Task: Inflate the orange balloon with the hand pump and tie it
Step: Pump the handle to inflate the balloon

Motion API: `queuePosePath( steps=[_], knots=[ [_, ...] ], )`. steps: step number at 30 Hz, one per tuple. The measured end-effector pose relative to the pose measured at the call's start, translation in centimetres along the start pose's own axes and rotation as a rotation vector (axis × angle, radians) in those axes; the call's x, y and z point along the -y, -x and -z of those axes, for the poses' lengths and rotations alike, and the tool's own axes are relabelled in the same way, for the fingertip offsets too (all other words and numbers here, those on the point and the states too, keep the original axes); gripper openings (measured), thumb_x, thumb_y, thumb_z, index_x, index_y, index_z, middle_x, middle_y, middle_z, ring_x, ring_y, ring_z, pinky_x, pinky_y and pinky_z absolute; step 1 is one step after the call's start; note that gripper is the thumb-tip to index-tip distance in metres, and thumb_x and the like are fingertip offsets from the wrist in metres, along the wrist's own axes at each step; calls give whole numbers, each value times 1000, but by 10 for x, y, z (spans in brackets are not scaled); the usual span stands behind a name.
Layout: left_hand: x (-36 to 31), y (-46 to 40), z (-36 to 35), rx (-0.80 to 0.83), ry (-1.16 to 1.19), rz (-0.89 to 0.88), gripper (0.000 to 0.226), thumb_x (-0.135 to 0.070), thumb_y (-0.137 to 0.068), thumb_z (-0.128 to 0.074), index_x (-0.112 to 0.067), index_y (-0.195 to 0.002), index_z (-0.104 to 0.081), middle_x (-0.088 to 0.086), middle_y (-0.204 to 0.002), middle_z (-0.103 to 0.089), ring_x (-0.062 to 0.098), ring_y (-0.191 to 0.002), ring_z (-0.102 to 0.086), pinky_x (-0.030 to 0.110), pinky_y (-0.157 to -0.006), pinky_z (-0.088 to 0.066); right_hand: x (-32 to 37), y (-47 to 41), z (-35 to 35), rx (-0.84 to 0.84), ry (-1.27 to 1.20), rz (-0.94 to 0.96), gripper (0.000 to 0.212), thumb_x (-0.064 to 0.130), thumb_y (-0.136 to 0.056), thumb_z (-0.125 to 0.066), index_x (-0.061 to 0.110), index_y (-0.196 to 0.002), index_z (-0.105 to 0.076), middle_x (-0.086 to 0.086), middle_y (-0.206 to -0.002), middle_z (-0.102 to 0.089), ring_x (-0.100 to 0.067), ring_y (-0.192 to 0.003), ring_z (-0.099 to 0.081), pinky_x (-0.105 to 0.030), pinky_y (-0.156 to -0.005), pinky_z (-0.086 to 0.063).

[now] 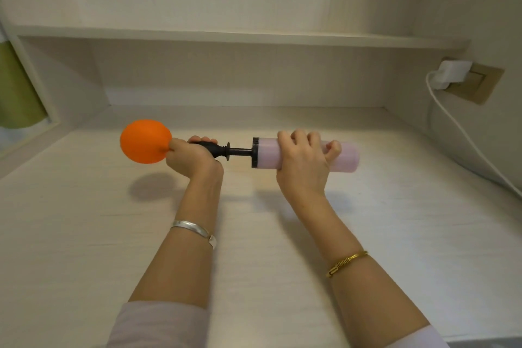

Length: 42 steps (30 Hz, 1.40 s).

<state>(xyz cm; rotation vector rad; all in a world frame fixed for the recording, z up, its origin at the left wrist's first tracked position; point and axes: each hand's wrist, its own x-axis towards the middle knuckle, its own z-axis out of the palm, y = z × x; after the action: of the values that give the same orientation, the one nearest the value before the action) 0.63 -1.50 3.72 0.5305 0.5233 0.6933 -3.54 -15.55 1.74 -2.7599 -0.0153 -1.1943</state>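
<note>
The orange balloon (145, 141) is partly inflated, a small round ball held above the desk at the left. Its neck sits on the black nozzle of the hand pump (347, 156), hidden inside my left hand (192, 157), which is closed around the neck and nozzle. The pump lies level in the air, with a pale pink barrel and a black rod showing between nozzle and barrel. My right hand (303, 162) is wrapped around the pink barrel near its left end.
A pale wooden desk (254, 234) lies below, with a shelf (240, 38) along the back wall. On the right wall a white charger (452, 72) sits in a socket, its cable hanging down. A green panel (17, 90) stands at far left.
</note>
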Motion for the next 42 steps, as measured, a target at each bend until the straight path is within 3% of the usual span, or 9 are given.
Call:
queuePosePath(
  steps=[9, 19, 27, 36, 42],
  knots=[
    [-12, -21, 2, -22, 42, -1, 21, -3, -83, -30, -14, -66, -32, 2, -52, -41, 16, -35, -41, 19, -40, -43, -37, -8, 8, -24, 56, -80, 34, -5, -65, -53, 15, -92, -58, -7, -88, -59, -29, -88, -50, -36, -75, -14],
    [1, -3, -2, 20, 24, 5, 22, -4, -84, -29, -14, -65, -34, 2, -51, -40, 16, -34, -39, 20, -39, -43, 2, 0, -1, 33, 30, 5, 41, -10, -65, -52, 16, -96, -55, -8, -92, -58, -31, -92, -48, -40, -84, -16],
    [-16, -16, 5, -19, 67, -18, 22, -3, -84, -30, -14, -65, -34, 1, -49, -41, 14, -31, -40, 21, -41, -44, -40, -6, 6, 0, 39, -121, 36, -5, -66, -52, 17, -94, -57, -5, -90, -58, -28, -92, -48, -36, -75, -14],
    [1, 8, -1, 22, 36, 1, 26, -5, -86, -29, -14, -62, -34, -2, -40, -40, 13, -29, -39, 21, -40, -43, -3, 2, -3, 45, 3, -28, 36, -8, -65, -51, 16, -92, -55, -6, -90, -58, -30, -91, -48, -39, -78, -16],
    [0, 3, -1, -18, 25, 1, 26, -5, -86, -30, -14, -62, -35, 1, -46, -41, 15, -32, -41, 20, -38, -43, -31, -7, 3, -9, 32, -72, 34, -4, -67, -55, 17, -94, -57, -5, -91, -60, -29, -92, -49, -36, -74, -15]
  ],
)
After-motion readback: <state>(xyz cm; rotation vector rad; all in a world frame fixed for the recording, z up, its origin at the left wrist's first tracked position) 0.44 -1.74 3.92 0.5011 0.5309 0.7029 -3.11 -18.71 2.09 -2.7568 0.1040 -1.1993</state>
